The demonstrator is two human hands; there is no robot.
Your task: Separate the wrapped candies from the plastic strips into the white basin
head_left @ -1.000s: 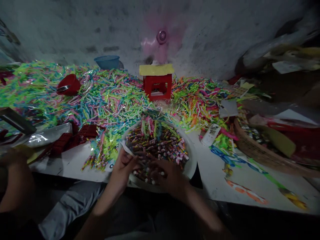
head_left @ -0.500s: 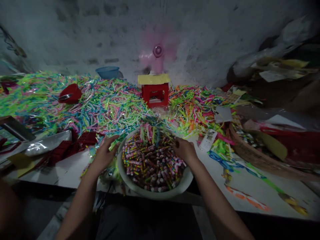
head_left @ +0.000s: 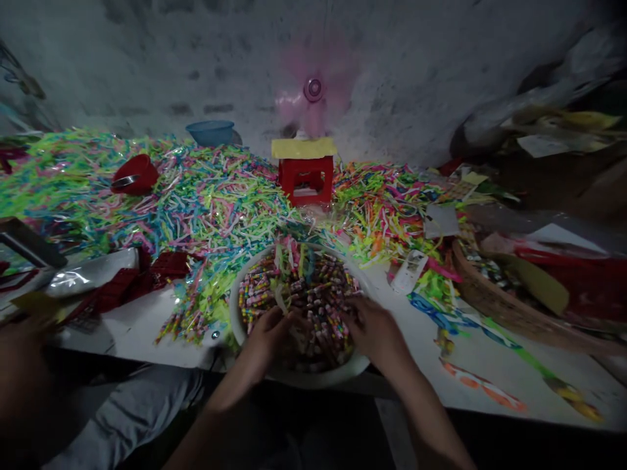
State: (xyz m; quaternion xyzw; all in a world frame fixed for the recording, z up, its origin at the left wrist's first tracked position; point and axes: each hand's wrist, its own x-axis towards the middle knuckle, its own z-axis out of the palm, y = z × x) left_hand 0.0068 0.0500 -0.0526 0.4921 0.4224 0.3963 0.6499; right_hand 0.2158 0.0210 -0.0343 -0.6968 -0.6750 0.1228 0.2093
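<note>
A pale round basin (head_left: 238, 313) at the table's front edge is full of short, thin sticks (head_left: 259, 287) with colourful patterned wrapping. Over the near left part of the basin, my left hand (head_left: 269, 336) has its fingers closed low among the sticks; their tips are blurred, and a pale strip (head_left: 281, 297) shows just beyond them. On the right side, my right hand (head_left: 377, 329) reaches over the rim with curled fingers against the sticks. What either hand grips is hidden. Some crinkled ribbon-like strips (head_left: 289, 254) lie on the far side of the basin.
Heaps of bright strips (head_left: 215, 196) cover the table behind. A pink fan (head_left: 313, 91) spins behind a red stool (head_left: 306, 179). A red bowl (head_left: 137, 173) and a blue basin (head_left: 210, 132) rest on the heap. Another person's blurred arm (head_left: 22, 365) is at far left.
My left hand has moved from outside the basin's left rim to over the sticks, its fingers closing. My right hand has shifted slightly nearer me. The other person's arm has come further in.
</note>
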